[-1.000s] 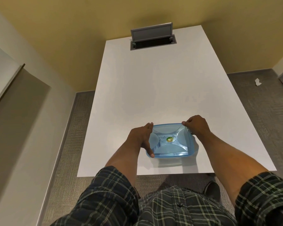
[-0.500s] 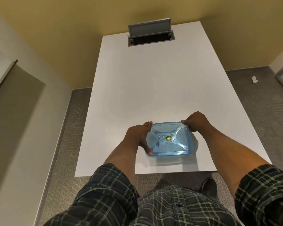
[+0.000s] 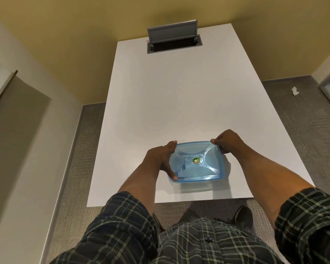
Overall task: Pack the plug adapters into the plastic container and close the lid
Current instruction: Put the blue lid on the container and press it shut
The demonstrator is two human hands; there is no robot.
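A blue translucent plastic container [image 3: 196, 161] sits on the white table [image 3: 179, 96] near its front edge, with its lid [image 3: 208, 168] on top and a small green sticker at the lid's middle. My left hand [image 3: 159, 159] lies along the container's left side, fingers spread from the far left corner to the near left corner. My right hand [image 3: 228, 141] pinches the far right corner of the lid. No plug adapters show; the inside of the container is hidden by the lid.
An open grey cable hatch [image 3: 172, 39] with its flap raised sits at the table's far end. Grey carpet surrounds the table, with a scrap of white paper [image 3: 295, 90] on the floor at the right. A wall runs close on the left.
Both hands have kept their places on the container. The view has shifted slightly; the container itself has hardly moved on the table.
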